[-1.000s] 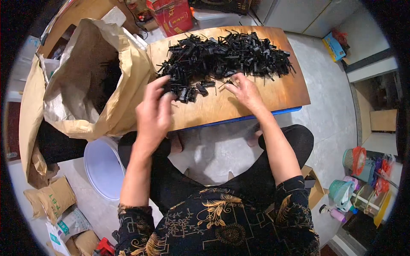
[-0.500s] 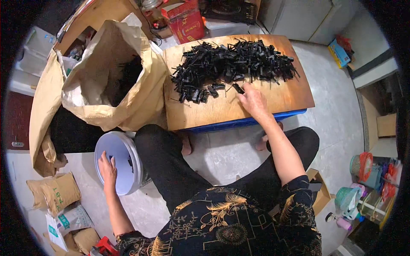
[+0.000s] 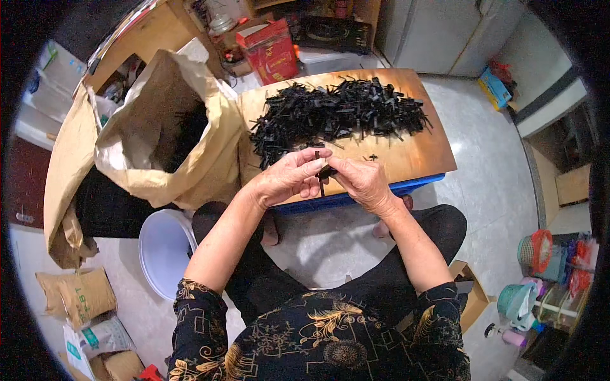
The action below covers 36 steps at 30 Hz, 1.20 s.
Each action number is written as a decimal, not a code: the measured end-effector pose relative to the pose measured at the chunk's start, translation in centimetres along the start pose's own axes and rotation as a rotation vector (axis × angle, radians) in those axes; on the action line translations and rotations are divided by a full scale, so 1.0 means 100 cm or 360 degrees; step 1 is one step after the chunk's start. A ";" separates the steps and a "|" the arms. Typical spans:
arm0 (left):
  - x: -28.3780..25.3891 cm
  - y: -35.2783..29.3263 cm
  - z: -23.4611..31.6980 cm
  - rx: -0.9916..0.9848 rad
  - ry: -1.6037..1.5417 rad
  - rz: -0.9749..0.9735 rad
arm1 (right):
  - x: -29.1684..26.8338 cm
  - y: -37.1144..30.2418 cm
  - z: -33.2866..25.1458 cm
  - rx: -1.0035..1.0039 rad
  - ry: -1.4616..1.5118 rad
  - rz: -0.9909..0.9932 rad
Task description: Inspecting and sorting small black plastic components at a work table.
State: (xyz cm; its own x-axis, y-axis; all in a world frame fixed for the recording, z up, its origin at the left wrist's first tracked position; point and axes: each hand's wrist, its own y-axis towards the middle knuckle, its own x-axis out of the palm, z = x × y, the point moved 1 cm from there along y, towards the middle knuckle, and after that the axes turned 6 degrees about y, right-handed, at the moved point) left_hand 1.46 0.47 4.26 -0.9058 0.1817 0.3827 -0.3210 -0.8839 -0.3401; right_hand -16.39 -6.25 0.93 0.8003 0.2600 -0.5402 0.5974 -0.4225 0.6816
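Held a small black part [image 3: 326, 170] between both hands, above the near edge of the worktop [image 3: 420, 155], with a thin stem above and below the fingertips. Gripped on one side by the thumb and fingers of the left hand [image 3: 286, 179], on the other by the bent fingers of the right hand [image 3: 366, 184]. Could not tell exactly where the pads pressed, owing to the overlap.

Looked like plastic: probably very light, stiff in the body, perhaps springy and easily bent or snapped at the stem. Likely smooth enough to slip, so best taken by the thicker middle, between thumb and forefinger, with little force.

Noted a tangled pile [image 3: 343, 114] beyond the hands, apt to snag; judged better to lift from there by a free end, without tugging. Noted also a small dark bit [image 3: 373, 157] lying alone just behind the right hand, apparently easier to pinch cleanly.
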 end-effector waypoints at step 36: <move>-0.013 0.049 -0.029 0.0354 0.0896 0.0473 | 0.020 -0.002 0.019 0.1313 0.0922 -0.0263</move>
State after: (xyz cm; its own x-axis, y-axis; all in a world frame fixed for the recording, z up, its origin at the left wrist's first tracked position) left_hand 0.25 -2.80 -0.41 -0.9721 0.0607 -0.2264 -0.0260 -0.9878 -0.1535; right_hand -14.98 -7.31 -1.22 0.7433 0.6570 -0.1257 0.6567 -0.7525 -0.0505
